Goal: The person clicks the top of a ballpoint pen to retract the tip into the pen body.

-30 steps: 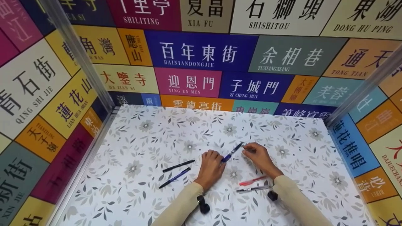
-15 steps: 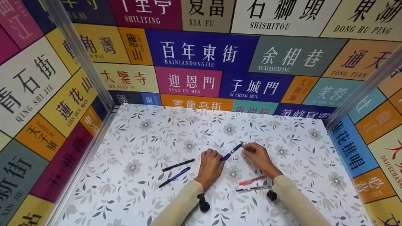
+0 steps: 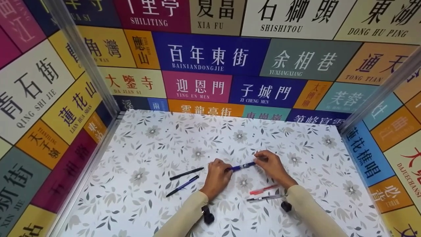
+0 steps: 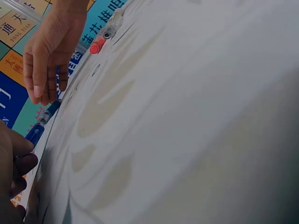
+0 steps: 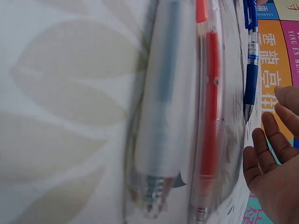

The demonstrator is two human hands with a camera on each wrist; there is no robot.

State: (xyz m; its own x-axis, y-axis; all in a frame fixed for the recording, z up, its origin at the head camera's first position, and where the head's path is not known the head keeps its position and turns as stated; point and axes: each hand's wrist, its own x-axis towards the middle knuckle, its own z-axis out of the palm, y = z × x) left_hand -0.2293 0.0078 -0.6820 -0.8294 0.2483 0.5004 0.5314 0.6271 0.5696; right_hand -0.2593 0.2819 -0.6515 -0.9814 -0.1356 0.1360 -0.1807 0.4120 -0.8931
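Observation:
A blue pen with a clear and white middle band lies between the two hands in the head view. My left hand pinches its left end. In the left wrist view the pen sticks out from between thumb and fingers, tip pointing away. My right hand is at the pen's other end, fingertips right by the tip. Seen from the right wrist, that hand has loosely bent fingers apart from one another, and the blue pen passes beside them, not gripped.
Left of the left hand lie a black pen and a dark blue pen. A red pen and a clear pen rest by the right forearm. Sign-printed panels enclose the flower-patterned table.
The blue pen has swung from a steep slant to nearly level, its tip coming down toward the right fingers. My left hand has turned and shifted slightly left; the right hand stays almost still.

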